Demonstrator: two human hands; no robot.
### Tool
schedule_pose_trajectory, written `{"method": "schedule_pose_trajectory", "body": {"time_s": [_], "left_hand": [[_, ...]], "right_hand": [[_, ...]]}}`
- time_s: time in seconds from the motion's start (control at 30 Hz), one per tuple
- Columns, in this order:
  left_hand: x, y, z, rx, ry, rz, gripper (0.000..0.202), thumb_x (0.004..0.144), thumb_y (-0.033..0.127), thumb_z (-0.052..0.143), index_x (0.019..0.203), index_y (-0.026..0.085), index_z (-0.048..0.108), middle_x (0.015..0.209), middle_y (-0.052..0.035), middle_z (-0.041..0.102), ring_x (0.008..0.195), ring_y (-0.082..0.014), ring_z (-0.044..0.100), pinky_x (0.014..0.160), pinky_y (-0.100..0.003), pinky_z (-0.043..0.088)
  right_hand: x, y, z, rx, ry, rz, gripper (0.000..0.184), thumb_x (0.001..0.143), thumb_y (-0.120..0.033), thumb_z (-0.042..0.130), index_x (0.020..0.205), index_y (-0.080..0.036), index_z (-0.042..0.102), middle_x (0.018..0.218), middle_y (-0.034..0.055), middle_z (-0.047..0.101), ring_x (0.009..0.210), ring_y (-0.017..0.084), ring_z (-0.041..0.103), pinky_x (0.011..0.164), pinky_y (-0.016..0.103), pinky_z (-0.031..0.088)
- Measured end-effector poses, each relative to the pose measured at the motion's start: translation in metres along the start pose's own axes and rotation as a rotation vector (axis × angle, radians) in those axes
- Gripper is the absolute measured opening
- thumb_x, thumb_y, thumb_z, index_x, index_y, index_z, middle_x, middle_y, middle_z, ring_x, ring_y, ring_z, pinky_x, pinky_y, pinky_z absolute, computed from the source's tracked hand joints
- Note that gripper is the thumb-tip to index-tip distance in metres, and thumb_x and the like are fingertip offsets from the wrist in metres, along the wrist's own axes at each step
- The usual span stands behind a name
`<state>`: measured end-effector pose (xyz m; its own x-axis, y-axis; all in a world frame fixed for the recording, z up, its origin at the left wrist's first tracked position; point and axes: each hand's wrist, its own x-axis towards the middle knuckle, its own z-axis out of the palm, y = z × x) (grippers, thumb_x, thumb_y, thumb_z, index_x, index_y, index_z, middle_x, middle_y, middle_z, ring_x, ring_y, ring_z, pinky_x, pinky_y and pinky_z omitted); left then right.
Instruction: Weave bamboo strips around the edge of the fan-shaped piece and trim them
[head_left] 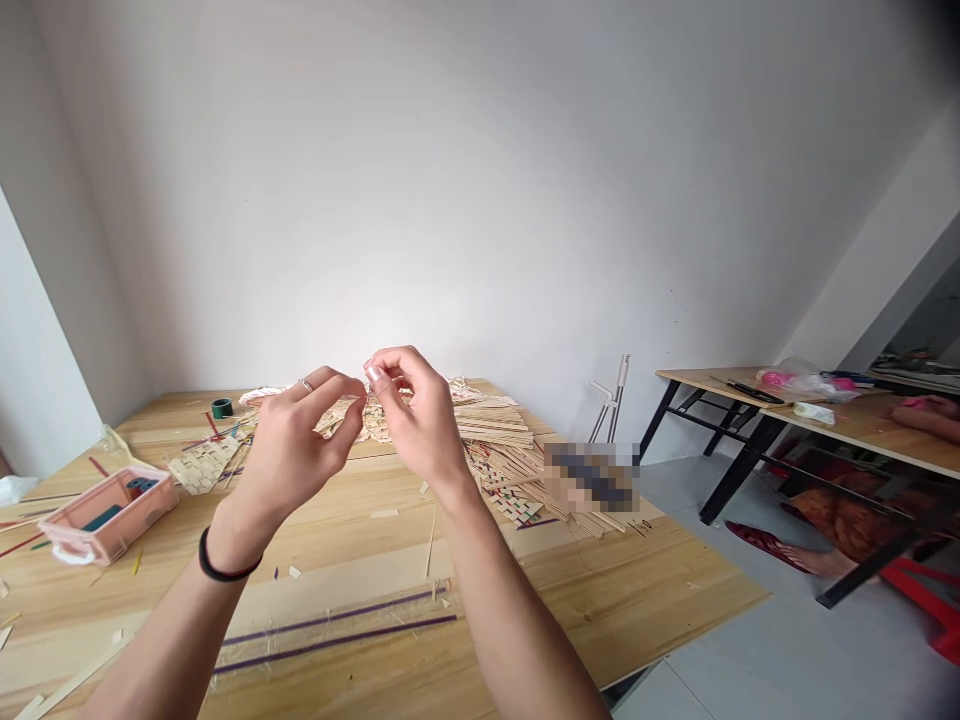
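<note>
Forearms (517,610): nearest my camera, reaching over the table (645,620) to the right of the bin (141,520); a dark band (216,572) circles the left wrist.
Left hand (296,440): raised right of the bin, thumb and forefinger curved toward each other until the tips nearly or quite meet; from my end I cannot tell whether they are clamped on anything. One finger wears a ring (304,385).
Right hand (420,420): farther right of the bin, thumb against the bent forefinger, tips just beside the left ones. Anything in that pinch is too fine for my feed. I judge the hands are lifted and brought close for fine fingertip work.
Strips (495,425): heaped behind both hands, well right of the bin; many lie side by side, I suppose so that single ones come away easily.
Weaves: one patch (201,465) just beyond the bin's right end, another (514,500) well right of it among loose strips.
Purple pair (337,643): right of the bin and nearer me, roughly parallel, with what looks like clear tape along them, probably to keep them flat.
Bin contents: a blue thing (141,486) and a teal one (101,518), likely kept there against straying.
Roll (222,408): beyond the bin.
Second table (862,425): far right of the bin, a co-worker's arm (926,415) on it.
</note>
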<state>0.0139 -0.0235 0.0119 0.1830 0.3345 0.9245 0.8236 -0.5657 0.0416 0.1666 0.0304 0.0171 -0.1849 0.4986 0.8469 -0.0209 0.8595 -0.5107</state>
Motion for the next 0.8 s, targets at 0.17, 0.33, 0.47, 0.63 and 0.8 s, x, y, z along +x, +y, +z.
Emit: {"method": "schedule_pose_trajectory", "body": {"time_s": [0.17,0.33,0.47,0.63,0.8], "left_hand": [[-0.0002,-0.0009,-0.0008,0.000,-0.005,0.016,0.012,0.098,0.017,0.059,0.095,0.023,0.070,0.089,0.0003,0.076,0.067,-0.0143,0.068,0.063,-0.027,0.049],[-0.0018,-0.0048,-0.0008,0.013,-0.032,0.044,0.011,0.099,0.016,0.063,0.101,0.022,0.071,0.091,0.0008,0.076,0.067,-0.0143,0.067,0.064,-0.027,0.049],[-0.0028,-0.0076,0.0005,0.020,-0.021,0.066,0.009,0.101,0.016,0.064,0.100,0.022,0.070,0.092,0.0006,0.077,0.068,-0.0143,0.069,0.064,-0.026,0.049],[-0.0035,-0.0085,0.0025,0.034,-0.018,0.083,0.006,0.102,0.016,0.066,0.101,0.021,0.070,0.091,0.0010,0.076,0.069,-0.0134,0.068,0.065,-0.025,0.048],[-0.0036,-0.0099,0.0036,0.043,-0.017,0.079,0.001,0.101,0.020,0.069,0.101,0.020,0.068,0.093,0.0008,0.077,0.074,-0.0144,0.071,0.065,-0.025,0.048]], "right_hand": [[-0.0009,0.0004,0.0031,0.048,0.019,0.019,0.012,0.104,-0.026,0.057,0.094,-0.023,0.063,0.102,0.0037,0.070,0.094,0.018,0.066,0.084,0.034,0.052],[-0.0008,0.0032,0.0036,0.064,0.003,0.067,0.013,0.104,-0.031,0.059,0.095,-0.023,0.063,0.103,0.0041,0.072,0.095,0.019,0.067,0.082,0.034,0.053],[-0.0009,0.0044,0.0034,0.075,-0.009,0.074,0.014,0.104,-0.032,0.060,0.094,-0.023,0.063,0.101,0.0038,0.072,0.093,0.018,0.066,0.080,0.033,0.052],[-0.0011,0.0050,0.0024,0.097,-0.002,0.088,0.015,0.103,-0.033,0.061,0.094,-0.022,0.064,0.097,0.0032,0.071,0.090,0.018,0.065,0.080,0.034,0.051],[-0.0008,0.0051,0.0025,0.133,-0.010,0.082,0.015,0.102,-0.032,0.062,0.091,-0.021,0.064,0.096,0.0026,0.071,0.087,0.017,0.064,0.079,0.034,0.048]]}}
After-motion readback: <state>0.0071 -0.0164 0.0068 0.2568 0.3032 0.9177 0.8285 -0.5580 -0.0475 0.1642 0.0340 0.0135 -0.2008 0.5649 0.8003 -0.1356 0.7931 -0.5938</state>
